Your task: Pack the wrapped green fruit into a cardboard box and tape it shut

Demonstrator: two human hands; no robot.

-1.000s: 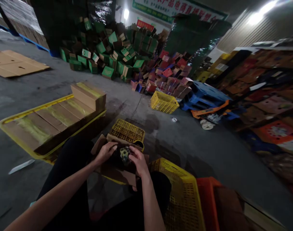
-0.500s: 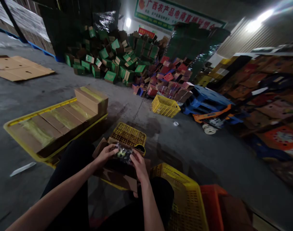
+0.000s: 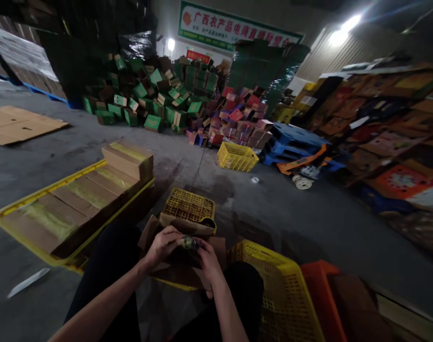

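Note:
Between my fingertips is a small clear plastic bag (image 3: 189,242) with something round and greenish in it; its kind is too dark to make out. My left hand (image 3: 165,244) is closed on the bag's left end, and my right hand (image 3: 206,259) pinches the right end. Both are above an open cardboard box (image 3: 217,247) between my knees, its flaps spread outward. The box's inside is dark and partly hidden by my hands. Just beyond the box lies a yellow plastic crate (image 3: 190,203) with a lattice face.
Taped cartons (image 3: 83,194) fill a yellow-rimmed crate at left. By my right knee stand a large yellow basket (image 3: 291,275) and an orange crate (image 3: 321,285). Farther off are another yellow crate (image 3: 238,156), blue pallets (image 3: 296,137), an orange pallet jack (image 3: 302,161) and heaped green boxes (image 3: 154,122).
My hands have come closer together and turned inward. The plastic bag, spread wider before, is now bunched smaller between them. The whole view has shifted slightly.

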